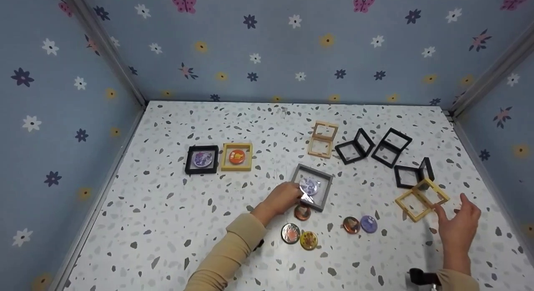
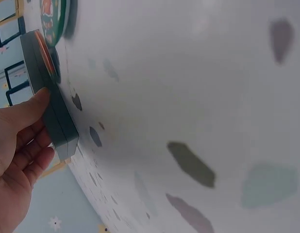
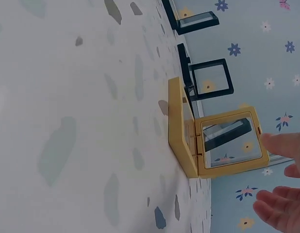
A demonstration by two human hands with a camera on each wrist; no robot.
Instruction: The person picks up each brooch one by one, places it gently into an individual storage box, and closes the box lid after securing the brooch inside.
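My left hand [image 1: 283, 198] grips the near left side of a grey display frame [image 1: 327, 191]. In the left wrist view, thumb and fingers of the left hand [image 2: 16, 145] pinch the edge of the closed grey frame [image 2: 52, 107]. A purple-and-white round badge [image 1: 310, 185] shows inside it. Over on the right, my right hand [image 1: 459, 228] has its fingers spread loosely beside an opened yellow display frame [image 1: 404, 210]. The thumb of the right hand [image 3: 286, 208] touches the raised lid of the yellow frame [image 3: 232, 171] in the right wrist view.
Closed black [image 1: 187, 159] and yellow [image 1: 236, 168] frames, each with a badge, lie left. Behind the hands stand opened frames: one tan [image 1: 322, 138] and three black, one [image 1: 406, 184] beside the yellow frame. Loose badges, including a green-rimmed one [image 1: 290, 233] and a purple one [image 1: 369, 224], lie nearer.
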